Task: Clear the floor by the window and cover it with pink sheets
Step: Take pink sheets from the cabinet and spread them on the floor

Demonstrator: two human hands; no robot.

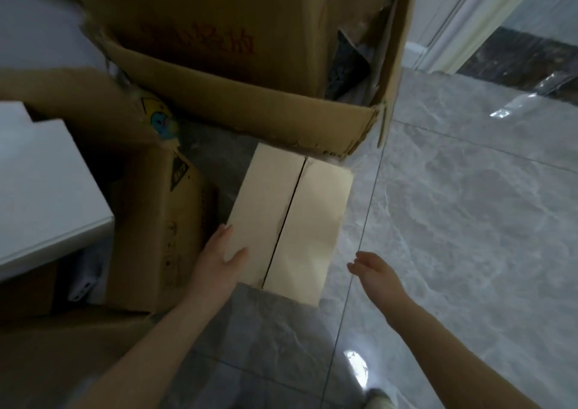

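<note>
A pale cream carton [291, 218] with a taped seam down its top lies on the grey marble floor [453, 221], its far end tucked under a big torn brown box [237, 64]. My left hand [219, 258] rests on the carton's near left edge, fingers straight along the side and thumb on top. My right hand [372, 271] hovers open just right of the carton's near right corner, touching nothing. No pink sheets are in sight.
A brown box [156, 230] with printed symbols stands left of the carton, beside a white foam block [47, 189]. Flattened cardboard [62, 352] lies at the lower left. A white frame [463, 24] and dark sill are at the upper right, with clear plastic film [516, 102].
</note>
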